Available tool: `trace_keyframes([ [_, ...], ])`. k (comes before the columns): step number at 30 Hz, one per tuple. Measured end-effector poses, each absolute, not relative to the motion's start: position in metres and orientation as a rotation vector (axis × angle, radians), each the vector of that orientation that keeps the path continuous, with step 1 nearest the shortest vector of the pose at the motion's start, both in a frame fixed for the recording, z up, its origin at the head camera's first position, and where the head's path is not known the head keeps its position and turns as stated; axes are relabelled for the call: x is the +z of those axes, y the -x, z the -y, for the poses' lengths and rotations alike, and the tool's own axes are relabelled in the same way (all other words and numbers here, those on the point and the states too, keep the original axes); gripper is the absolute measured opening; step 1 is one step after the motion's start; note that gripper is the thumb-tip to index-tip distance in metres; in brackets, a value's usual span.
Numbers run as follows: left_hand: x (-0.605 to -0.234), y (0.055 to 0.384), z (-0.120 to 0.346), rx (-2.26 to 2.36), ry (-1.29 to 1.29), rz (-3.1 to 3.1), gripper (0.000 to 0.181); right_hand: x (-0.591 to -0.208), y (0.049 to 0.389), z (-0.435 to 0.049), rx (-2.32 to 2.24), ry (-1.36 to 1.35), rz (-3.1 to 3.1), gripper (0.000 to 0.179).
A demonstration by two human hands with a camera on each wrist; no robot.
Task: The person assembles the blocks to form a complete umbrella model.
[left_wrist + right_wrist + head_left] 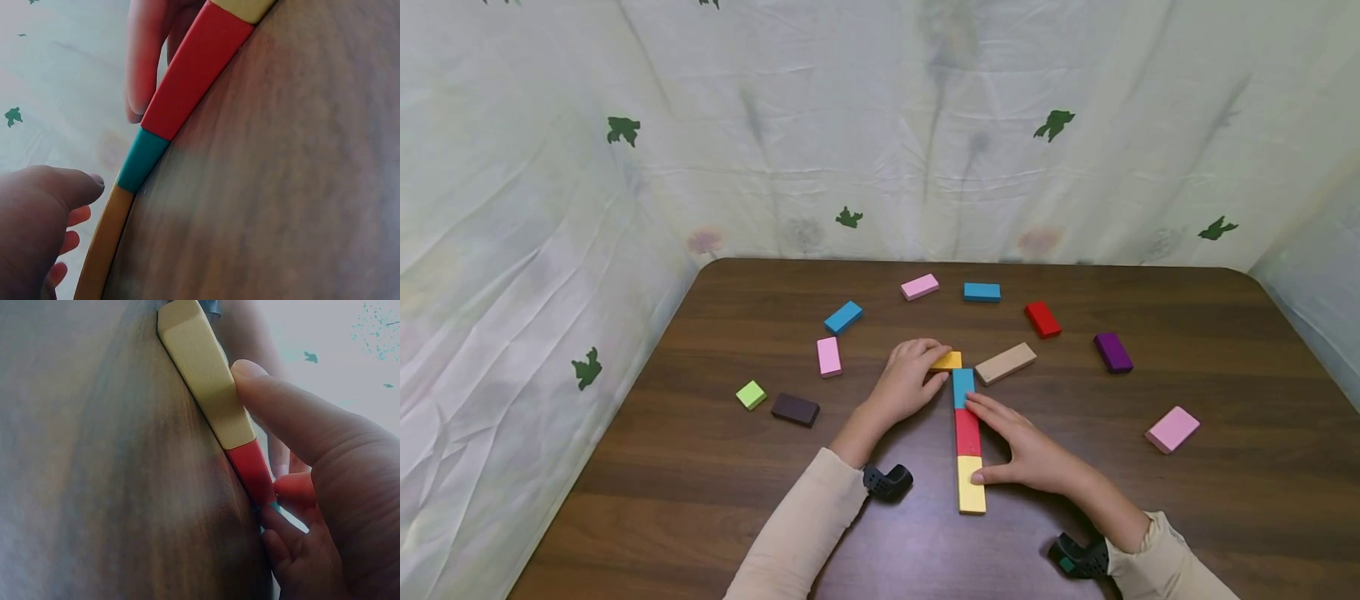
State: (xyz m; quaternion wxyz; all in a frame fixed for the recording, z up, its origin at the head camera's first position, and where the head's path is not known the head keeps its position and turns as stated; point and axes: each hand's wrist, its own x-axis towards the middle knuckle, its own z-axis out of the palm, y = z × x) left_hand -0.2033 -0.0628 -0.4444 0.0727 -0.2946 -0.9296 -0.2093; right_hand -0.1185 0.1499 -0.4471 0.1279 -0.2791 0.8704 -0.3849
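Observation:
Blue (963,388), red (967,432) and yellow (972,492) blocks lie end to end in a straight row. An orange block (951,361) sits crosswise at the row's far end. My left hand (910,379) is at the orange block, its fingers over the left part, which they hide. In the left wrist view its thumb (81,187) shows above the block, apart from the fingers. Along the row's right side lies my right hand (1033,450), fingers extended, fingertips at the blue block. Its thumb (253,372) touches the yellow block's edge.
A tan plank (1006,363) lies right beside the orange block. Scattered around are pink (829,357), blue (982,292), red (1042,320), purple (1113,352), green (751,395) and black (795,409) blocks. A patterned cloth (850,125) hangs behind the wooden table (662,467).

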Motion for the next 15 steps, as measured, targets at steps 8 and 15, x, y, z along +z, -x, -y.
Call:
trace_keyframes([
  [8,-0.4447,0.2009,0.0629,-0.64,0.906,2.819,0.039,-0.4461,0.1182,-0.1495,-1.132,0.81,-2.528,0.092],
  [15,-0.4427,0.1982,0.0638,-0.538,0.958,2.858,0.039,-0.4475,0.1186,-0.1502,-1.142,0.831,-2.531,0.092],
])
